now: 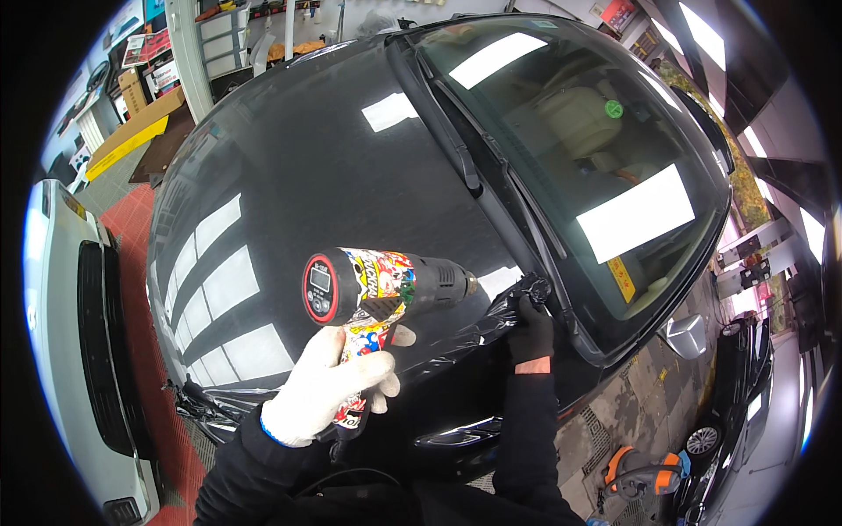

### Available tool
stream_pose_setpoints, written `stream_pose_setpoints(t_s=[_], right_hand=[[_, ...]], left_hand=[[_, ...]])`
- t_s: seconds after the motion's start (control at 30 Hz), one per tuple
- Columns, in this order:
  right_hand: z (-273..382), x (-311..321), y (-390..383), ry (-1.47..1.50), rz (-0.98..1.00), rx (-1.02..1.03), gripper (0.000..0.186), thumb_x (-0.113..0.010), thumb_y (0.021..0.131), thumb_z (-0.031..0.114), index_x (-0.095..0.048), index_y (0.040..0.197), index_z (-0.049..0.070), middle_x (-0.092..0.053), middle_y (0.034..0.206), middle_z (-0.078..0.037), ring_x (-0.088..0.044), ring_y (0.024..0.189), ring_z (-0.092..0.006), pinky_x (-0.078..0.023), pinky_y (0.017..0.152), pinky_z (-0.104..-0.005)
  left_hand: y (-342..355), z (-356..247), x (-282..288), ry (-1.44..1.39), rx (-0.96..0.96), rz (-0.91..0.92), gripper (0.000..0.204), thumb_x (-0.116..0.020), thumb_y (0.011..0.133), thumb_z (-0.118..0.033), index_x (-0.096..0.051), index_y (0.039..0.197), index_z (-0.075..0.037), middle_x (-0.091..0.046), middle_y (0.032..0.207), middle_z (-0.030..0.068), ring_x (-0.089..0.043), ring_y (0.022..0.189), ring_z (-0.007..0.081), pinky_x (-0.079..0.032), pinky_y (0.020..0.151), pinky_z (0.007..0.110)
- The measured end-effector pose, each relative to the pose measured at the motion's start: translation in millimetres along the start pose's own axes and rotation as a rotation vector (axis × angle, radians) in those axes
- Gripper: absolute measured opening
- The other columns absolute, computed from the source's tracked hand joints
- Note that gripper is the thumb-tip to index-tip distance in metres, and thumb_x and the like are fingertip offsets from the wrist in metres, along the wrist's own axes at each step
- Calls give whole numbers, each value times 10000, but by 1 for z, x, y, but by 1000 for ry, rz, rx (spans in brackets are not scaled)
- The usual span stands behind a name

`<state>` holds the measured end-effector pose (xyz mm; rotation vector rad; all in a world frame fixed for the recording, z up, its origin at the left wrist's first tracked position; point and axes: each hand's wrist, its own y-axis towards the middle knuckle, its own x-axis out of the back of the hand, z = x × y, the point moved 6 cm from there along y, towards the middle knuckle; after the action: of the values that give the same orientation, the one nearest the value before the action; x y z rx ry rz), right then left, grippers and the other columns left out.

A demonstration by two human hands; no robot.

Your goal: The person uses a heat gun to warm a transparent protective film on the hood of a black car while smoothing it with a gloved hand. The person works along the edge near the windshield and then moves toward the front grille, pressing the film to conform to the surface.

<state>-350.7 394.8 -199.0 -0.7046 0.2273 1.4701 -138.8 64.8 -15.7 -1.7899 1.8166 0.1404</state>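
Over the near right corner of a black car's hood point(289, 175), two gloved hands were at work. Left hand point(329, 390), in a white glove with a blue cuff: closed around the grip of a heat gun point(377, 285), its body covered in bright cartoon stickers, a round red-rimmed display at its rear, its dark nozzle directed toward the right hand. Right hand point(531, 333), in a black glove: fingers pinched shut on a gathered, crinkled edge of glossy black film point(491, 324), held at the hood's rear corner just beside the base of the windshield point(596, 149). Film: lay wrinkled along the hood's near edge, between the two hands. Hood surface: glossy, reflecting rectangular ceiling lights. Wiper blades point(456, 140): rested along the windshield's lower edge. Beyond the hood's left edge: a white vehicle point(61, 333) on red floor tiles point(132, 219), cardboard boxes point(132, 131) farther back. By the car's right side: a silver door mirror point(687, 335) and an orange-and-grey machine point(645, 478) on the floor.
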Motion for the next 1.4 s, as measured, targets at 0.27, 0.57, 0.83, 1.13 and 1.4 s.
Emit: stream_pose_setpoints(t_s=[0.27,0.57,0.83,1.13,1.4], right_hand=[[0,-7,1,5,32,6,324,-689,997,28,-648,1314,-24,-724,1151,-111,-726,1025,-264,-596,939,-421],[6,-11,-52,-998,2,484,322,-678,991,8,-640,1309,-26,-715,1133,-139,-730,1018,-270,-595,912,-363],[-14,-13,-47,-442,-387,-66,487,-875,812,215,-748,1227,-7,-782,1047,-114,-743,914,-227,-580,818,-376],[-3,-27,-30,-837,-306,180,246,-782,856,101,-783,1066,-26,-752,879,-85,-660,787,-146,-527,744,-340],[-38,0,-39,28,-83,-118,208,-648,1062,117,-735,1158,-45,-766,1101,-143,-738,1032,-280,-591,957,-438]], left_hand=[[-5,-2,-1,-85,-54,-42,506,-679,964,-110,-509,1403,74,-675,1199,135,-682,764,121,-608,642,270],[-11,6,9,-68,-75,-19,673,-766,953,-254,-461,1464,60,-650,1301,201,-726,792,169,-631,611,283],[-14,9,8,-101,-90,-1,668,-751,954,-235,-452,1472,63,-646,1302,198,-724,795,170,-634,610,287],[-13,9,9,-109,-73,14,668,-741,955,-209,-436,1486,58,-642,1303,201,-725,813,169,-637,613,293],[-6,14,12,-117,-50,38,696,-759,960,-247,-428,1491,56,-639,1311,213,-728,815,179,-638,612,293]])
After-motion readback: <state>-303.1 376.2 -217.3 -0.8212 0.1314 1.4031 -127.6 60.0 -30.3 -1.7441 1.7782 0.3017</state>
